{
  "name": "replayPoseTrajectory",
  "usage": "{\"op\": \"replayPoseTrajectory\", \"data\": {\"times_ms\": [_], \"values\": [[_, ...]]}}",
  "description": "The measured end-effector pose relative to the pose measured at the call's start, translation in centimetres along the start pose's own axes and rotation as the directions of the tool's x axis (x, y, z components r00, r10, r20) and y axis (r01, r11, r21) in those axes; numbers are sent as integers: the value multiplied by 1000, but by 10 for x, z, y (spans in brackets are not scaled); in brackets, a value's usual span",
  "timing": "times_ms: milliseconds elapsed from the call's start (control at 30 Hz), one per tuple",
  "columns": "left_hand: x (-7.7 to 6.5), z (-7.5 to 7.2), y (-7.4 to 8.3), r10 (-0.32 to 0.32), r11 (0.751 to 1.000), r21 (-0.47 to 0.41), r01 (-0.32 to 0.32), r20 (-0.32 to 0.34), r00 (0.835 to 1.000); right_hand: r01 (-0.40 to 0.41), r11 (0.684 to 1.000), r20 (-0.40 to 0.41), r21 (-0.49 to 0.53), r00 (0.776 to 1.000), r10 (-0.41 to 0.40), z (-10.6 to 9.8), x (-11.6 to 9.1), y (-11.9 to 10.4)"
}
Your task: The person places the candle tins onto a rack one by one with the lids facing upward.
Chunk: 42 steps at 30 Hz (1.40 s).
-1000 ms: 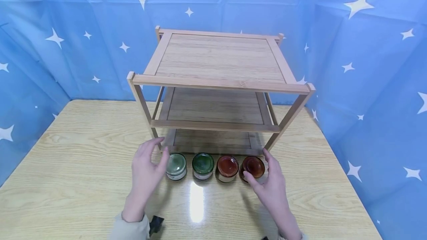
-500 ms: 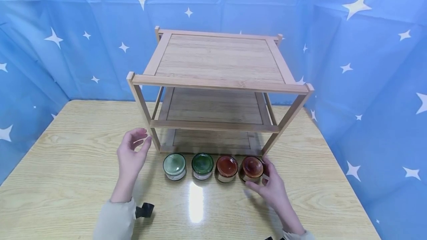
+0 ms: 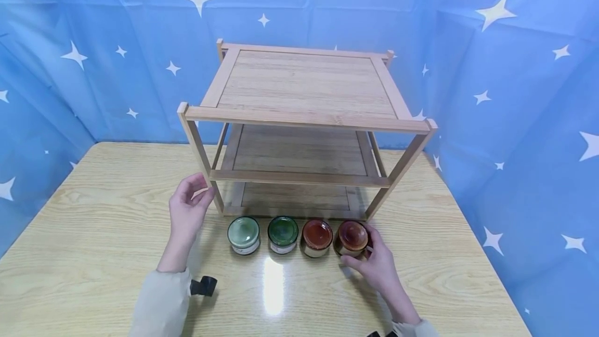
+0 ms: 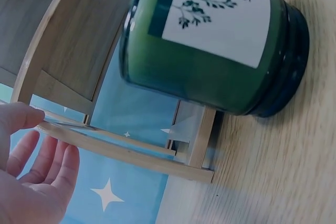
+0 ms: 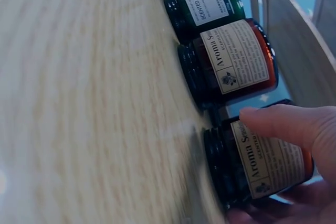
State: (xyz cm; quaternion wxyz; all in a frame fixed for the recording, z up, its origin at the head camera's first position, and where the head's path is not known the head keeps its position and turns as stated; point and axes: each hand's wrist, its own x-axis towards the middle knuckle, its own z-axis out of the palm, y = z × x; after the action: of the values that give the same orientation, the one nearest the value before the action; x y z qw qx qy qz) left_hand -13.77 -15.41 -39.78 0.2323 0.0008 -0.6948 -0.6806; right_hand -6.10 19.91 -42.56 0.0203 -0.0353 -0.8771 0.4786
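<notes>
In the head view several scented candle jars stand in a row before the wooden rack, bottoms up on dark lids. From the left come a pale green candle jar, a dark green candle jar, a red candle jar and a brownish-red candle jar. My right hand grips the brownish-red one, thumb over its cream label and fingers round the far side. Beside the rack's left front leg, my left hand has loosely bent fingers, thumb and fingertips right at the wood.
The rack has three levels and stands at the back of the light wood table. A blue curtain with white stars hangs behind and along the sides. A black strap piece sticks out from the left sleeve.
My left hand has drawn away from the pale green jar, left to the rack's leg. My right fingers have closed round the brownish-red jar, which has barely moved.
</notes>
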Motion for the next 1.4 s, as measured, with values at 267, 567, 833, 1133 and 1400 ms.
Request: {"op": "replayPoseTrajectory", "data": {"times_ms": [267,567,833,1133,1400], "values": [[3,-2,-1,5,1000,-8,-5,35,999,4,1000,-32,-18,999,-4,3,5,2],[5,-2,-2,13,1000,-8,-12,57,998,1,1000,-58,-7,998,-1,3,7,4],[5,-2,-2,9,1000,-14,-8,63,998,46,999,-96,-19,994,-48,2,5,7],[5,-4,-1,-12,1000,-1,12,67,998,58,998,-127,-38,990,-63,-5,3,1],[5,-6,-2,5,1000,22,-7,80,997,130,989,-143,-70,980,-139,-16,1,-13]]}}
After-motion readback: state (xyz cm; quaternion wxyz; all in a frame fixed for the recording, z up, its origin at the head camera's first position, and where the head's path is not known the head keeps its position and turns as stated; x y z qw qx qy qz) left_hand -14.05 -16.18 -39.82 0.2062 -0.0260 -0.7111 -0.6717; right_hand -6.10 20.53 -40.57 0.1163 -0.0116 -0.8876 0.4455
